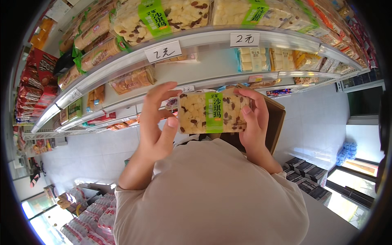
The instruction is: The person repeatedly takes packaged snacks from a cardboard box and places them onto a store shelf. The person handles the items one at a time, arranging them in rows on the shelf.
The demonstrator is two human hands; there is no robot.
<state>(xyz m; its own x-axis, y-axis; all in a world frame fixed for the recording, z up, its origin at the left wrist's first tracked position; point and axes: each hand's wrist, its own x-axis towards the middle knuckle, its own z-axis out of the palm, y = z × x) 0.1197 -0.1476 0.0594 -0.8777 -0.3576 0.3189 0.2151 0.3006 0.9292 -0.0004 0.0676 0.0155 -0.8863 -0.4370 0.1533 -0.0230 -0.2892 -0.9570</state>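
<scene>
A clear-wrapped block of sachima pastry with raisins and a green label (199, 113) is held up flat in front of my chest. My right hand (254, 118) grips its right end, with the thumb on the face and the fingers at the top edge. At the pack's left end is my left hand (159, 122), its fingers and thumb spread apart; whether a fingertip touches the wrapper cannot be told. Similar sachima packs (165, 18) stand on the top shelf above. Behind and below the held pack sits an open cardboard box (277, 122), partly hidden by my right hand.
Curved shelf edges (196, 36) with handwritten price cards run across in front. Lower shelves carry wrapped cakes (252, 59) and bread packs (131, 80). Red snack bags hang at the left (30, 92). Dark boxes (306, 177) stand on the floor at the right, bottled drink packs (92, 220) at the lower left.
</scene>
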